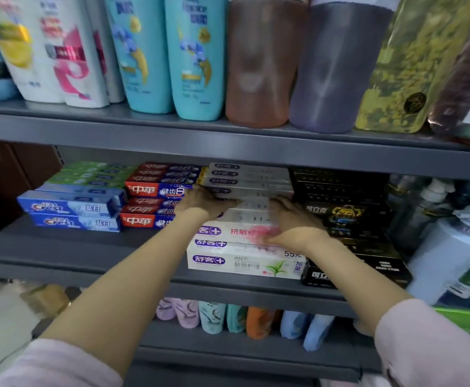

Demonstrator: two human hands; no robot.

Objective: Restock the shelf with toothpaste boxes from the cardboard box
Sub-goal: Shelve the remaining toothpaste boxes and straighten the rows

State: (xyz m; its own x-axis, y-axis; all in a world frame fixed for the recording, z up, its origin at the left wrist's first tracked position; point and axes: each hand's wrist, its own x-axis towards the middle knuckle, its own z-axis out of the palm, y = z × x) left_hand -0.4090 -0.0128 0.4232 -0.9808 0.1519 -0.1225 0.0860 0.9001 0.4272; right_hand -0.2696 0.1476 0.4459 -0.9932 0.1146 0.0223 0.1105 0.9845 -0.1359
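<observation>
On the grey middle shelf point(74, 255) stands a stack of white toothpaste boxes point(245, 265) with purple logos. My left hand point(203, 201) grips the left end of one white toothpaste box point(256, 205) lying on top of the front boxes. My right hand point(289, 219) holds its right end. The box sits level, pressed against more white boxes point(250, 177) stacked behind it. Both forearms reach in from below, in pink sleeves. No cardboard box is clearly in view.
Red toothpaste boxes point(150, 189), blue ones point(69, 208) and green ones point(94, 174) fill the shelf to the left. Black boxes point(345, 216) and a white pump bottle point(451, 255) stand to the right. Shampoo bottles point(194, 57) line the shelf above, coloured tubes point(211, 317) the one below.
</observation>
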